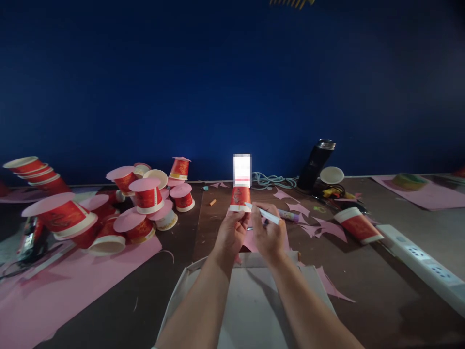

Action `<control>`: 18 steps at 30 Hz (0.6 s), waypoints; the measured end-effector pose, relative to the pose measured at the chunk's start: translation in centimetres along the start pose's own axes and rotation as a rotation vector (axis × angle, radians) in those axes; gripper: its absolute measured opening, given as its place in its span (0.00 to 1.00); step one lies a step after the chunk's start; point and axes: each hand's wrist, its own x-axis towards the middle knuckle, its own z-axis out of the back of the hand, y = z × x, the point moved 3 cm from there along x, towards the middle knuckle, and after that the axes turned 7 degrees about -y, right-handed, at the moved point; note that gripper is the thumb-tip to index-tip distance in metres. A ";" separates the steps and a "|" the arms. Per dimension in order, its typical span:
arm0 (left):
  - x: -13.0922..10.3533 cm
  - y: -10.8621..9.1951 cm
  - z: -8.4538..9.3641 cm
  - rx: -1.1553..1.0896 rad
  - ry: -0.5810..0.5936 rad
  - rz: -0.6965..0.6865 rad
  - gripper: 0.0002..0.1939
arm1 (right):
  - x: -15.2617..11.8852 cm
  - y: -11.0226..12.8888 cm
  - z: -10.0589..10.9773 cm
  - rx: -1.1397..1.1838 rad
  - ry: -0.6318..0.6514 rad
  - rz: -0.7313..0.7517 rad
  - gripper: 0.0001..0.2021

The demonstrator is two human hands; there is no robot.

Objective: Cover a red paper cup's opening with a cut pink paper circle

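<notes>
The person's left hand point(230, 235) pinches the pale lower edge of 1 red paper cup point(240, 196) beyond a white box point(250, 295), while the right hand's point(269, 236) fingers grip 1 white pen point(268, 214) beside it.

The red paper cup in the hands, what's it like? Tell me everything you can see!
The red paper-looking cup has a dark printed pattern and a white rim. The bare left hand holds it upside down, rim lowest, over the flat brown tabletop. A slim white pen in the bare right hand points at its side; I can't tell if it touches.
</notes>
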 end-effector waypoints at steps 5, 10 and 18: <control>-0.1 0.1 -0.3 0.058 0.018 -0.002 0.13 | 0.0 -0.3 -0.2 -0.022 0.034 -0.003 0.07; -0.2 0.0 -0.6 0.093 0.031 -0.005 0.12 | 0.0 -0.3 -0.2 -0.070 0.047 0.014 0.07; -0.1 0.1 -0.5 0.087 0.046 0.000 0.13 | 0.1 -0.2 -0.1 -0.113 0.050 0.048 0.07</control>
